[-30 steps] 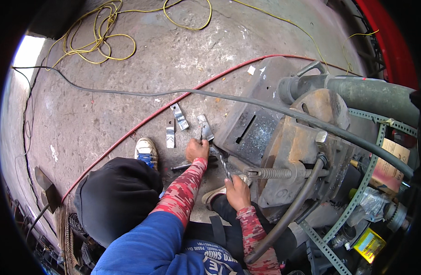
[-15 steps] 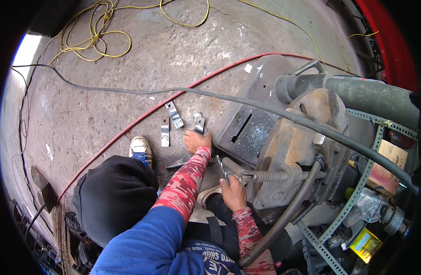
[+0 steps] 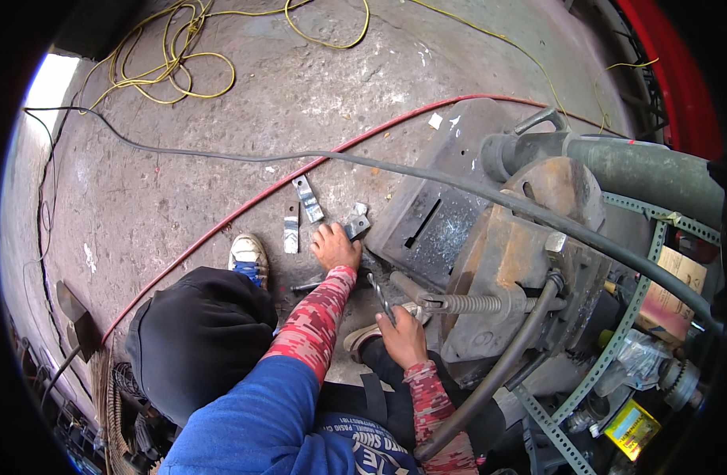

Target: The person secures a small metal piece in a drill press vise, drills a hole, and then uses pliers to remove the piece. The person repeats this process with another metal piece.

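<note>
My left hand (image 3: 335, 247) is low over the floor, back upward, its fingers curled round a drilled metal strip (image 3: 356, 226) whose holed end sticks out on the right. Part of that strip is hidden under the hand. A smaller bright metal piece (image 3: 361, 209) lies just beyond it. Two more strips, one upright in view (image 3: 291, 229) and one slanted (image 3: 307, 198), rest on the concrete to the left. In my right hand (image 3: 404, 339) is a spiral drill bit (image 3: 381, 297), pointing up and away. A dark rod (image 3: 304, 286) lies partly beneath my left forearm.
A heavy machine base (image 3: 411, 182) with a slot and metal shavings stands right, beside a rusty plate, threaded screw (image 3: 478, 304) and curved handle (image 3: 490, 372). A black cable (image 3: 244, 158) and red hose (image 3: 221, 226) cross the floor. A perforated metal rack (image 3: 609, 380) holds odds and ends.
My left hand has shifted slightly, and the strip at it has turned clockwise, its holed end now leaning right. My right hand still holds the drill bit. The view has shifted a little.
</note>
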Tool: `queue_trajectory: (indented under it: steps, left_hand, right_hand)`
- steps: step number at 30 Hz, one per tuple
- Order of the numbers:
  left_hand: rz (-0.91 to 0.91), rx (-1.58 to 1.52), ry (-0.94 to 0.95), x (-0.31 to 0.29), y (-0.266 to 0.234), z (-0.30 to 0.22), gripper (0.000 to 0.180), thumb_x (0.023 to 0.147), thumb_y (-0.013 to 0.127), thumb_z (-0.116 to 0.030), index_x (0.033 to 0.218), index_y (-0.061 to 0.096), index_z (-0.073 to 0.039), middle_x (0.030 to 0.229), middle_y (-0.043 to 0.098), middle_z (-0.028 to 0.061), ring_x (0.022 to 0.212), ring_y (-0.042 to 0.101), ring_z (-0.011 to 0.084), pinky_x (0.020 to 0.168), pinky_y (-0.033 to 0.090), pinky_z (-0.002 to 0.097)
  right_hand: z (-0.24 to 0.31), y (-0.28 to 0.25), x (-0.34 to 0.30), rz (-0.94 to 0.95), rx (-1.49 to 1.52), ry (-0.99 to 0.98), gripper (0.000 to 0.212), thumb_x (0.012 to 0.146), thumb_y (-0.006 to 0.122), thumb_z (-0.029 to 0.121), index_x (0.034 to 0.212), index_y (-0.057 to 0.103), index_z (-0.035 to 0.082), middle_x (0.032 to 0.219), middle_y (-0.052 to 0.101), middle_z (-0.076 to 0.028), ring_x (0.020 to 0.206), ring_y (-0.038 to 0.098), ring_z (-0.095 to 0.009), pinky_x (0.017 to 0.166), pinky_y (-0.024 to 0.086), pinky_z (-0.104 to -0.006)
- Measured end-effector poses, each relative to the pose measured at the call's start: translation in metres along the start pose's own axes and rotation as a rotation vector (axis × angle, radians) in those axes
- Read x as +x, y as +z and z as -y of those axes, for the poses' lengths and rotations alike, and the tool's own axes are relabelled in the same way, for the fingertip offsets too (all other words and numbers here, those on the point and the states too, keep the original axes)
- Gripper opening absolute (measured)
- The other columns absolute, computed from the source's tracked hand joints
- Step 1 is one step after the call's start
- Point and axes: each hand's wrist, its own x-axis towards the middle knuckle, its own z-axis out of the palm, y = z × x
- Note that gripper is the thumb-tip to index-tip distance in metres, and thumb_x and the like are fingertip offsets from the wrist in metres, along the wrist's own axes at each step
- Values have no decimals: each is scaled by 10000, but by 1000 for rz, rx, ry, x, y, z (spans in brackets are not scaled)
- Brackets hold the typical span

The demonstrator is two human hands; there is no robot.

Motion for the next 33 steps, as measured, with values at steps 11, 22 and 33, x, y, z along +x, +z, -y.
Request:
queue_trajectory:
  steps: [11,22,33]
  left_hand:
    - [50,2,-24,3,17,-3,501,688,800,-343,1062,579,-94,1095,581,108,1091,566,305,902,450,457]
    - [-13,-28,-56,-4,28,-7,469,708,780,-305,1072,583,-85,1129,593,116,1058,604,325,905,456,474]
    - [111,-83,-12,5,32,-13,266,755,707,-181,982,613,-80,956,700,148,981,651,342,855,450,503]
  right_hand:
    - [-5,8,-3,12,-34,-22,352,943,656,334,956,635,-17,839,657,-294,862,650,-495,712,483,-530]
    - [-6,6,-6,19,5,-44,334,943,667,323,958,638,-9,844,662,-290,859,650,-493,711,486,-529]
    - [-6,6,-2,-14,35,34,360,949,654,344,935,628,-15,837,652,-289,857,644,-490,717,483,-507]
